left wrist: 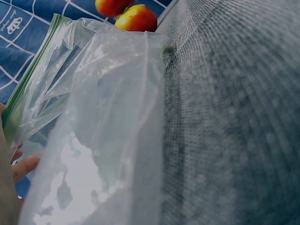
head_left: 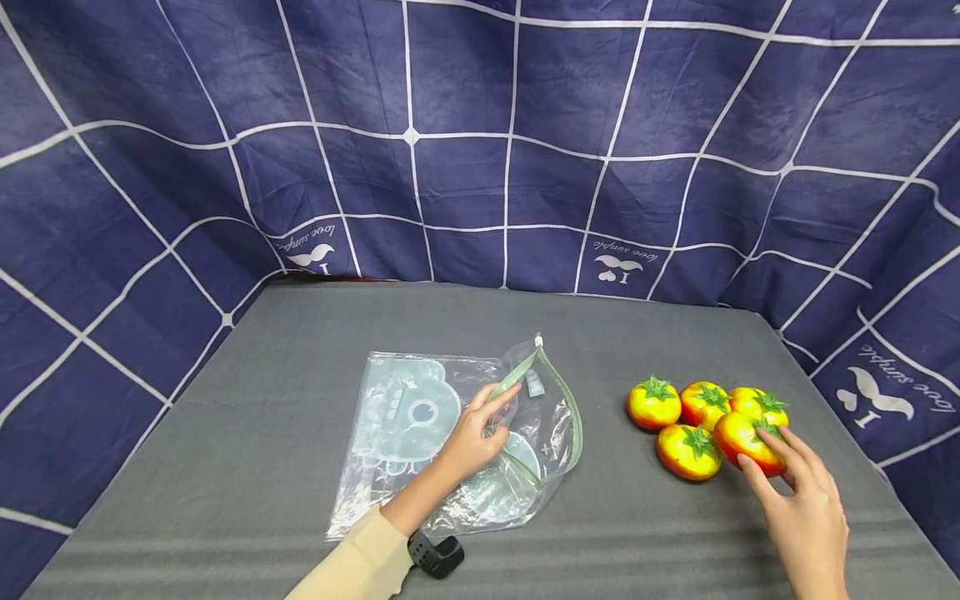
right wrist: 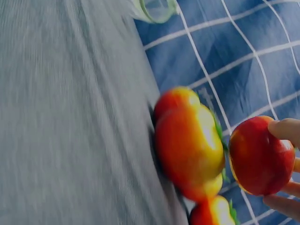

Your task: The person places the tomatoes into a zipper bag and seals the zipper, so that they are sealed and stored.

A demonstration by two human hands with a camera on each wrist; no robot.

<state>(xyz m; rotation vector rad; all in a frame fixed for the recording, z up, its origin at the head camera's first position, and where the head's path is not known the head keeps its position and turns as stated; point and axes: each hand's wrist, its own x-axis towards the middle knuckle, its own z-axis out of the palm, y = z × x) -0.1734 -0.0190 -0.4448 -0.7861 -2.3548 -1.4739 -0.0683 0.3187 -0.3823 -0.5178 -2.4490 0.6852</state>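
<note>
My left hand (head_left: 480, 437) pinches the green-edged mouth of a clear plastic zip bag (head_left: 408, 412), holding it partly open toward the right. In the left wrist view the raised plastic (left wrist: 108, 93) covers most of that hand, and a few fingers (left wrist: 26, 168) show at the edge. On the right, my right hand (head_left: 806, 492) grips a red-and-yellow tomato (head_left: 742, 437) with a green leafy top. The right wrist view has this tomato (right wrist: 260, 157) lifted off the table between thumb and fingers. Beside it sit several similar tomatoes (head_left: 654, 404) in a close cluster.
A grey cloth (head_left: 315, 325) covers the table. Blue fabric with white grid lines (head_left: 465, 183) hangs behind it and along both sides. The bag has pale blue cartoon prints and a white slider (head_left: 538, 341) at its far corner.
</note>
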